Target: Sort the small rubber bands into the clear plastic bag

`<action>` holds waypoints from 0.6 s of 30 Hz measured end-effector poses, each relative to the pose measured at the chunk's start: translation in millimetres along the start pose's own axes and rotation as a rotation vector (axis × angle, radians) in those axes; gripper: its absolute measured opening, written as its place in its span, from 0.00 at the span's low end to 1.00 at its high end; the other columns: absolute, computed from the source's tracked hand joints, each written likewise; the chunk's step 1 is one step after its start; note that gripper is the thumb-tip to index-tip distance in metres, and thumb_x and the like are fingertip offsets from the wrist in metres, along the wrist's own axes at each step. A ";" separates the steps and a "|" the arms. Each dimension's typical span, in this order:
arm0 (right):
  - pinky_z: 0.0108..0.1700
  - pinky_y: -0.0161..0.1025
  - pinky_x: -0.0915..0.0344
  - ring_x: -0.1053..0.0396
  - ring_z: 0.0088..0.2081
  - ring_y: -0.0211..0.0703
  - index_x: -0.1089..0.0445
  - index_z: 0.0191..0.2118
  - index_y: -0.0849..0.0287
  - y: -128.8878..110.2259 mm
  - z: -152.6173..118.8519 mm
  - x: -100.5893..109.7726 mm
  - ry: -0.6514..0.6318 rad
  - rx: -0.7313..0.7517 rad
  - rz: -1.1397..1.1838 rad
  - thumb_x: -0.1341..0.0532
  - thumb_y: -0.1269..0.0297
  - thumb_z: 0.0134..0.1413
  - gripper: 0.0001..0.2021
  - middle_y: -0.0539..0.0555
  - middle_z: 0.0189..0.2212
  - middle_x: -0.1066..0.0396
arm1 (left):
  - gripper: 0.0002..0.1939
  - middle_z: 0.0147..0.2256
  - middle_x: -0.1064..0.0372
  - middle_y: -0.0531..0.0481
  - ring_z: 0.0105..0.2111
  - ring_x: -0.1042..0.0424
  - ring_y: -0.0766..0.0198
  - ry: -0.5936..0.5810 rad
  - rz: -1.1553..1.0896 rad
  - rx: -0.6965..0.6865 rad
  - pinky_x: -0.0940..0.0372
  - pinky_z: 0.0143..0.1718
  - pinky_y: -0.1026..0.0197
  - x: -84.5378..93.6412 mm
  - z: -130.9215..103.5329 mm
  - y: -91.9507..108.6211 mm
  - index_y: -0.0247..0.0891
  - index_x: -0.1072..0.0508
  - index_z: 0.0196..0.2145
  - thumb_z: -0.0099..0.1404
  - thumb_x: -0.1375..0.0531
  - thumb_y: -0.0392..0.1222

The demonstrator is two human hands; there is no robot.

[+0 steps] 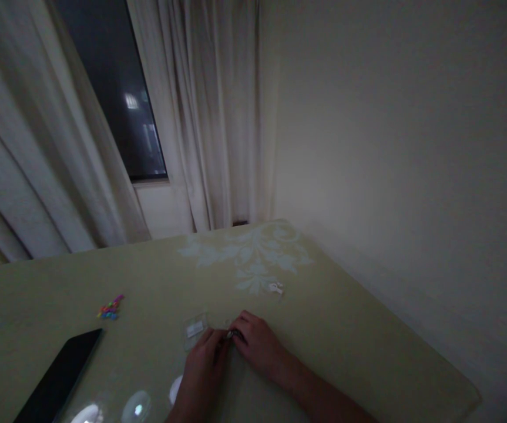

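Observation:
My left hand [204,359] and my right hand [258,342] meet near the middle front of the table, fingertips close together. Between them is a small dark, shiny, metal-looking piece [235,333], too small and dim to name. My right fingers are closed around it, and the pinched fingertips of my left hand meet its bright end. Just beyond my left hand lies a clear plastic packet [195,328] with a white label, partly covered by that hand. Farther off, a small white item [275,288] rests on the tabletop.
A pale green table [156,282] with a white leaf pattern reaches to the wall [389,147] and curtains [218,117]. On the left are a black phone-like slab [61,376] and a pile of small colourful pieces [111,308]. Round light reflections [136,406] show near the front.

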State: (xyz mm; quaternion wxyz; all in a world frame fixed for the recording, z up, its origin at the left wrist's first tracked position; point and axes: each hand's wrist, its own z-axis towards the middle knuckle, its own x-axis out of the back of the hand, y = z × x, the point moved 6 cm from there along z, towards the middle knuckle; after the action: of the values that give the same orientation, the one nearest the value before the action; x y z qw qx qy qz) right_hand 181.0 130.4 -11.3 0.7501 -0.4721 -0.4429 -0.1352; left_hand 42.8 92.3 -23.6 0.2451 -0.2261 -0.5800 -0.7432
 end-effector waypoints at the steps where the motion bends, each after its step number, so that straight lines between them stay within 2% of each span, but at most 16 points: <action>1: 0.52 0.36 0.33 0.26 0.46 0.44 0.22 0.46 0.58 1.4 0.5 -0.2 0.016 -0.002 0.023 0.40 0.74 0.65 0.10 0.55 0.44 0.24 | 0.17 0.41 0.20 0.40 0.40 0.20 0.50 0.003 -0.003 0.001 0.28 0.44 0.52 0.0 0.3 -1.8 0.40 0.19 0.44 0.70 0.47 0.44; 5: 0.53 0.36 0.33 0.25 0.47 0.44 0.21 0.48 0.57 4.3 1.5 0.4 0.065 0.014 0.091 0.40 0.73 0.67 0.11 0.55 0.45 0.22 | 0.18 0.43 0.19 0.40 0.42 0.20 0.51 0.012 -0.009 -0.014 0.27 0.46 0.51 -1.0 1.0 -9.0 0.39 0.19 0.47 0.70 0.47 0.43; 15: 0.54 0.37 0.34 0.23 0.48 0.46 0.20 0.50 0.54 1.6 -0.5 5.9 0.116 0.016 0.140 0.39 0.67 0.70 0.11 0.54 0.46 0.19 | 0.18 0.43 0.18 0.40 0.42 0.18 0.50 0.072 0.004 -0.056 0.25 0.45 0.52 -2.0 1.5 -21.5 0.39 0.18 0.47 0.67 0.46 0.40; 18: 0.54 0.37 0.34 0.24 0.48 0.46 0.20 0.50 0.53 2.6 -0.6 7.5 0.118 -0.002 0.130 0.39 0.67 0.69 0.11 0.54 0.46 0.19 | 0.18 0.44 0.18 0.40 0.43 0.18 0.51 0.043 0.022 -0.058 0.25 0.46 0.54 -5.5 2.4 -30.9 0.40 0.19 0.48 0.67 0.46 0.39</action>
State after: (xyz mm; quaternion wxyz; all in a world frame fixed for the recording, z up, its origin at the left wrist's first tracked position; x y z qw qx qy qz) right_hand 187.1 132.9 -7.0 0.7817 -0.4917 -0.3664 -0.1142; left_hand 27.9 101.5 -49.7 0.2588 -0.2233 -0.5504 -0.7617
